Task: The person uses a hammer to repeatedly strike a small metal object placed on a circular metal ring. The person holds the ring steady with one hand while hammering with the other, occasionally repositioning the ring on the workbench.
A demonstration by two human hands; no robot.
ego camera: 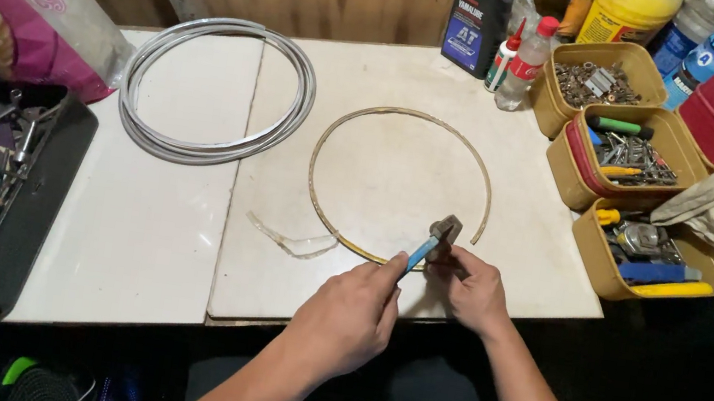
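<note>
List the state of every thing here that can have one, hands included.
Left hand: closed on the blue pliers handle.
Right hand: pinching the ring by the pliers head.
Pliers: head shut on the ring.
Thin ring: flat on the table, a gap at its right side.
Grey cable coil: coiled, lying flat.
Glue bottle: upright, red cap on.
Tan tubs: open, filled with hardware.

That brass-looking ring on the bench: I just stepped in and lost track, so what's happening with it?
A person seated at the white worktop grips blue-handled pliers in the left hand, with the jaws at the open end of the thin yellowish metal hoop. The right hand steadies the hoop beside the jaws. A coil of grey cable lies untouched to the left, and tan plastic tubs of tools stand on the right.
</note>
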